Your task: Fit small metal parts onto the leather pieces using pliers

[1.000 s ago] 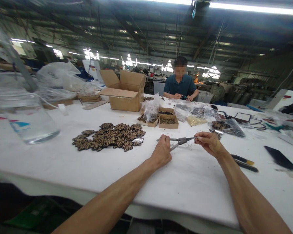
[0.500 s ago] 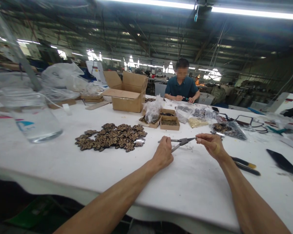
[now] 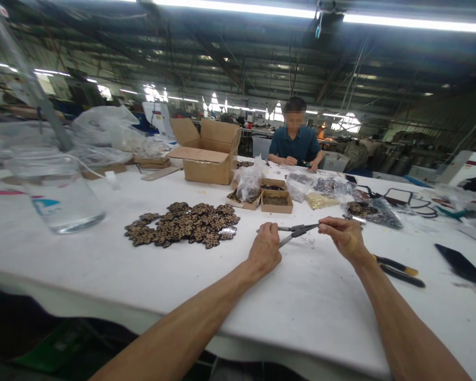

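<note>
My left hand (image 3: 265,246) is wrapped round the handles of grey needle-nose pliers (image 3: 298,230), whose jaws point right. At the jaw tips, the fingers of my right hand (image 3: 343,236) are pinched together; whatever sits between them is too small to make out. Below the pliers, several tiny pieces (image 3: 310,243) lie scattered on the white table (image 3: 301,312). To the left of my left hand spreads a pile of leopard-patterned pieces with dark edges (image 3: 186,225). A second pair of pliers with black and yellow handles (image 3: 400,271) lies beside my right wrist, partly hidden by it.
Small boxes of metal bits (image 3: 276,202) stand beyond my hands, before an open cardboard box (image 3: 208,169). A water jar (image 3: 67,206) is at left. Plastic bags (image 3: 375,211) and a black phone-like slab (image 3: 462,264) lie at right. Across the table sits a person (image 3: 295,140).
My hands and the pliers stay almost in place. The view has shifted slightly, so things on the table appear a little further right. The person opposite has moved a hand slightly.
</note>
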Demonstrator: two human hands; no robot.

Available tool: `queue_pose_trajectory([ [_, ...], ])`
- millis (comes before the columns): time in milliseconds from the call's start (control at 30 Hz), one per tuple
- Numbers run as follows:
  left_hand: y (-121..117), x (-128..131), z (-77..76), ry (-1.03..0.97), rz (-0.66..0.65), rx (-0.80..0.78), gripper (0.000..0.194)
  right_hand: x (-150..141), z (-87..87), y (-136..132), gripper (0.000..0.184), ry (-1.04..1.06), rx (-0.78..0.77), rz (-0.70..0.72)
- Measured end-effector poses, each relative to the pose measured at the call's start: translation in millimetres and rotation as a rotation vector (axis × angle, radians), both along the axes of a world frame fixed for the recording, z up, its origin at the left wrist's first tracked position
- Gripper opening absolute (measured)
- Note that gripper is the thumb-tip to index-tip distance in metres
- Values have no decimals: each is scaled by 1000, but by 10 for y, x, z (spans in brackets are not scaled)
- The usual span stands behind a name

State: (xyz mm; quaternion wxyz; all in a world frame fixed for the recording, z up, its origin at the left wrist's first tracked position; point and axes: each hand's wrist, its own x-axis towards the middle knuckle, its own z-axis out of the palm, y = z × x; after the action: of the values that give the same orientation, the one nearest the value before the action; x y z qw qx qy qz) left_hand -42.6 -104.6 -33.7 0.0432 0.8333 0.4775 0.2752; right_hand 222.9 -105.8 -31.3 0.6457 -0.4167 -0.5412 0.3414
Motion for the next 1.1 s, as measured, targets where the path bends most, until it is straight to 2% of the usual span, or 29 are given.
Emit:
queue_pose_trajectory([
  [133, -54, 25, 38, 43, 70, -4, 53, -29, 18, -23, 29, 87, -3, 60],
  [233, -84, 34, 49, 91, 112, 15, 52, -31, 19, -35, 28, 91, -7, 54],
  [467, -100, 20, 85, 155, 137, 93, 53, -6, 2, -24, 29, -5, -3, 29],
  [667, -78, 60, 14, 155, 102, 20, 52, 48, -41, -10, 30, -29, -28, 45],
  [1100, -86, 63, -20, 216, 123, 31, 54, 101, -115, -1, 33, -54, -101, 78],
])
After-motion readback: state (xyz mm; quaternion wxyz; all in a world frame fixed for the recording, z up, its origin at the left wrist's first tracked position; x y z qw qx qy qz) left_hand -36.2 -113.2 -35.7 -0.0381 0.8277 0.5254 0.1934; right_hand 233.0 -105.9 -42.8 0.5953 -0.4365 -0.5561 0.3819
